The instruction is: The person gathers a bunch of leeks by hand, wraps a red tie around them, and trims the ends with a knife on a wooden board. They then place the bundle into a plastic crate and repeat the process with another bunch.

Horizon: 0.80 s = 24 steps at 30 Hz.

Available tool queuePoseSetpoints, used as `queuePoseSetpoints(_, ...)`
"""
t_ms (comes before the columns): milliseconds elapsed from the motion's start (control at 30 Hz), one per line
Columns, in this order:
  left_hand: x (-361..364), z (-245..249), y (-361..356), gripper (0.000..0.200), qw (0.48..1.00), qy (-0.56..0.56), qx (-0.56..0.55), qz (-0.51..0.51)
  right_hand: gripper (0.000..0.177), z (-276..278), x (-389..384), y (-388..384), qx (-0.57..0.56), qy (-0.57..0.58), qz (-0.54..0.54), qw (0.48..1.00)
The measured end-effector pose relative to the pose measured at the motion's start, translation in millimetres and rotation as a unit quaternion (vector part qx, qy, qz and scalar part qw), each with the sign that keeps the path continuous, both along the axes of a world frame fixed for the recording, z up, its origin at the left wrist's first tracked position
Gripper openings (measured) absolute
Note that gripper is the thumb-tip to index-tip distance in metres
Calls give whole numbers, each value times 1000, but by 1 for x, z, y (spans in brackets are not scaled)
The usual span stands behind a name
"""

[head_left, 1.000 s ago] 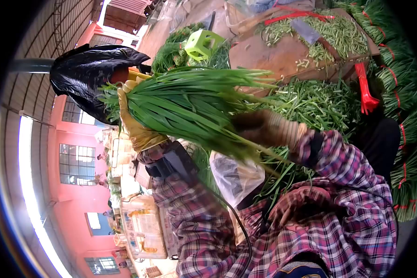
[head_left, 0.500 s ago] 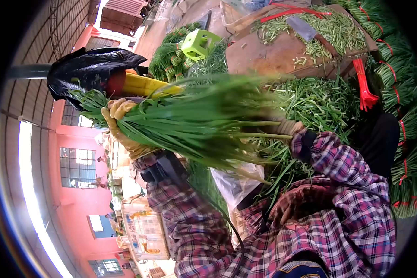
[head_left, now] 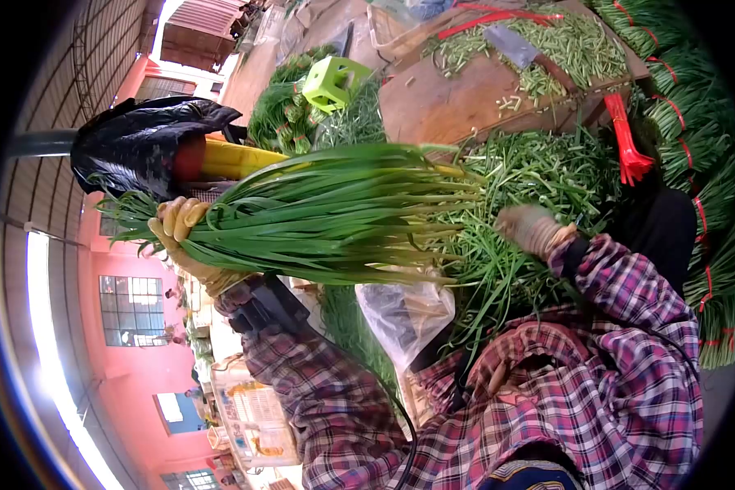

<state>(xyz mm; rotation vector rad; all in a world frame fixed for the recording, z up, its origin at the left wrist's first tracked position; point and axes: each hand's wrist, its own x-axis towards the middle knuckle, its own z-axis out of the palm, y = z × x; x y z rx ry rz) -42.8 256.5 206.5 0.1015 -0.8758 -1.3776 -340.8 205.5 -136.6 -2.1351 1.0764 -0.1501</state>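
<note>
My left hand (head_left: 178,220), in a yellowish glove, is closed around the leafy end of a big bunch of garlic chives (head_left: 318,216). The bunch stretches sideways across the head view, its pale stalk ends (head_left: 449,204) toward the right. My right hand (head_left: 535,229), gloved and smeared by motion, is apart from these ends, close over a heap of loose green leaves (head_left: 547,175). Its fingers are too blurred to make out. A dark strapped device (head_left: 278,310) with a cable is on my left wrist.
A brown board (head_left: 441,102) bears cut stalk pieces (head_left: 584,57) and a cleaver (head_left: 510,45). Red ties (head_left: 625,143) hang at its edge. Tied chive bundles (head_left: 678,114) line the right side. A lime-green stool (head_left: 331,83), a clear plastic bag (head_left: 404,318) and a black jacket (head_left: 139,143) are nearby.
My right hand has moved from beside the stalk ends toward the lower right, away from the bunch. The bunch, still in my left hand, is less blurred and its stalks lie more level.
</note>
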Motion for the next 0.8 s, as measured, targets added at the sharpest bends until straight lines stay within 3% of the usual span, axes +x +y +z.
queuePoseSetpoints(100, -3, 3, 6, 19, 1000, -8, 7, 9, 36, 56, -23, -31, -7, -108, -186, 977)
queuePoseSetpoints(133, -5, 2, 7, 20, 1000, -2, 11, 14, 43, 72, -24, -34, -148, -161, -208, 953)
queuePoseSetpoints(300, -10, -8, 1, 20, 999, -43, -6, -6, 44, 156, 8, -21, -156, -269, -83, 947)
queuePoseSetpoints(400, -3, -9, 3, 17, 1000, -22, -11, 5, 39, 149, 38, -16, -91, -282, -14, 955)
queuePoseSetpoints(433, 2, -6, 6, 17, 1000, -24, -11, 5, 28, 129, 51, -15, 27, -546, -8, 837)
queuePoseSetpoints(467, 8, -4, 9, 17, 1000, -12, -16, 12, 16, 115, 55, -14, 144, -756, 1, 639)
queuePoseSetpoints(500, 16, -2, 14, 17, 1000, 0, -23, 19, 20, 116, 29, -28, -49, -584, -51, 808)
queuePoseSetpoints(533, 32, -1, 20, 17, 993, -43, -32, 108, 21, 120, 20, -20, 288, -659, -218, 659)
queuePoseSetpoints(567, 30, -3, 23, 17, 993, -43, -30, 106, 19, 101, 4, -31, 298, -602, -221, 707)
queuePoseSetpoints(633, 24, -7, 23, 18, 996, -71, -33, 42, 19, 73, -18, -48, 349, -560, -221, 719)
queuePoseSetpoints(667, 40, -8, 24, 18, 921, -89, 8, 380, 21, 53, -27, -61, 242, -461, -245, 818)
queuePoseSetpoints(700, 37, -8, 26, 18, 920, -89, 11, 382, 23, 54, -30, -62, 129, -347, -261, 891)
queuePoseSetpoints(733, 33, -8, 24, 18, 975, -61, -15, 215, 23, 54, -30, -63, 126, -346, -259, 893)
queuePoseSetpoints(767, 29, -9, 21, 17, 998, -32, -42, 42, 25, 54, -32, -62, -122, -318, -206, 917)
queuePoseSetpoints(800, 28, -11, 21, 17, 999, -15, -26, 18, 27, 61, -32, -51, -354, -271, -143, 884)
